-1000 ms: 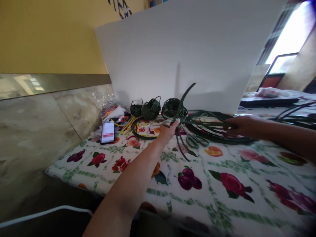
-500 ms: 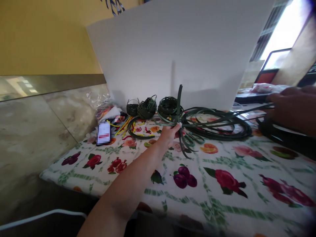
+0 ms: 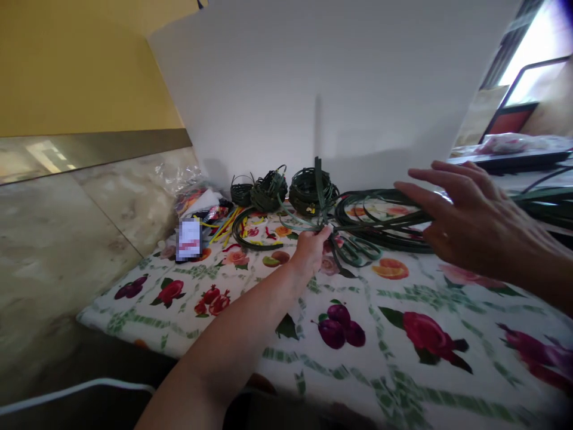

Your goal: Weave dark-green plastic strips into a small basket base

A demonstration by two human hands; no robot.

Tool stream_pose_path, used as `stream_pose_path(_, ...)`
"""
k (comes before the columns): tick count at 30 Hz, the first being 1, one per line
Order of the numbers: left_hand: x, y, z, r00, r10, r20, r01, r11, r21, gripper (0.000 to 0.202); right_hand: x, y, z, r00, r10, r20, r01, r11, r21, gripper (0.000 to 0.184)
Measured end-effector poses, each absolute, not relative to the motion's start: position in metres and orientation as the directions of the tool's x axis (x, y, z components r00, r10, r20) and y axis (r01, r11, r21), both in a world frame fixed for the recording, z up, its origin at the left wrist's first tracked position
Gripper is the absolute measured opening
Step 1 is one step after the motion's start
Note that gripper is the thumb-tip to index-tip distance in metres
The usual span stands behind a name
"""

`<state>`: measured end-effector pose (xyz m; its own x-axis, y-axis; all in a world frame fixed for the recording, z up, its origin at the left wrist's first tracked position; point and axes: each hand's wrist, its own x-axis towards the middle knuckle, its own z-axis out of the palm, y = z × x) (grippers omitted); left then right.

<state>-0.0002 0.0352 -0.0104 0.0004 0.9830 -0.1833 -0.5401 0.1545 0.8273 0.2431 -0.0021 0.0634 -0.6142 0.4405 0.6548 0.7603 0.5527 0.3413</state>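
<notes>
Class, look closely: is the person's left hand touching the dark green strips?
Touching. The head view shows the left hand pinching the dark green strips, its thumb pressed where they cross.

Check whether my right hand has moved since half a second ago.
Yes: the right hand has moved left in view, nearer the orange print on the tablecloth.

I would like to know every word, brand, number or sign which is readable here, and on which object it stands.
No text can be read.
Pale rectangular item: pixelated, with a reddish band; unreadable.
Colourful packaging by the clear plastic: too small and blurred.
Dark mark on the yellow wall: cut off by the picture's edge.
</notes>
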Motion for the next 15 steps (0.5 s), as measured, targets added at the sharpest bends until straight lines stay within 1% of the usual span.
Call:
stream_pose_path(1, 0.0, 0.035, -0.011, 0.01, 0.984, -0.179, -0.536, 0.156, 0.829, 0.017, 0.24, -0.005, 0.064, -0.628, 0.448, 0.636, 0.738, 0.603, 0.304, 0.071)
stream_pose_path(2, 0.0, 0.034, -0.011, 0.02, 0.984, -0.174, -0.531, 0.158, 0.832, 0.017, 0.239, -0.006, 0.066, -0.645, 0.479, 0.595, 0.711, 0.66, 0.24, 0.067)
stream_pose_path(4, 0.0, 0.035, -0.012, 0.025, 0.985, -0.169, -0.523, 0.157, 0.838, 0.018, 0.244, -0.005, 0.073, -0.667, 0.56, 0.492, 0.657, 0.753, 0.033, 0.057)
stream_pose_path(5, 0.0, 0.035, -0.012, 0.021, 0.986, -0.168, -0.519, 0.154, 0.841, 0.018, 0.248, -0.003, 0.078, -0.651, 0.608, 0.456, 0.645, 0.759, -0.091, 0.052)
stream_pose_path(6, 0.0, 0.036, -0.012, 0.015, 0.985, -0.171, -0.512, 0.155, 0.845, 0.02, 0.254, 0.0, 0.083, -0.615, 0.656, 0.437, 0.641, 0.739, -0.207, 0.049)
stream_pose_path(7, -0.001, 0.036, -0.012, 0.017, 0.985, -0.174, -0.501, 0.159, 0.851, 0.022, 0.261, 0.003, 0.089, -0.532, 0.724, 0.44, 0.67, 0.677, -0.305, 0.048)
stream_pose_path(8, -0.001, 0.036, -0.012, 0.029, 0.985, -0.171, -0.488, 0.163, 0.857, 0.024, 0.267, 0.007, 0.095, -0.44, 0.788, 0.43, 0.707, 0.599, -0.376, 0.048)
stream_pose_path(10, -0.002, 0.034, -0.011, 0.08, 0.986, -0.146, -0.455, 0.167, 0.875, 0.028, 0.276, 0.016, 0.103, -0.291, 0.882, 0.37, 0.763, 0.448, -0.467, 0.052)
stream_pose_path(11, -0.002, 0.032, -0.011, 0.111, 0.986, -0.122, -0.439, 0.158, 0.884, 0.028, 0.278, 0.019, 0.105, -0.258, 0.915, 0.311, 0.777, 0.388, -0.496, 0.052)
stream_pose_path(13, -0.003, 0.029, -0.011, 0.166, 0.984, -0.071, -0.405, 0.134, 0.905, 0.027, 0.275, 0.025, 0.104, -0.251, 0.95, 0.188, 0.772, 0.314, -0.552, 0.049)
stream_pose_path(15, -0.003, 0.026, -0.012, 0.202, 0.978, -0.059, -0.353, 0.129, 0.927, 0.028, 0.266, 0.027, 0.097, -0.34, 0.938, 0.065, 0.725, 0.305, -0.617, 0.043)
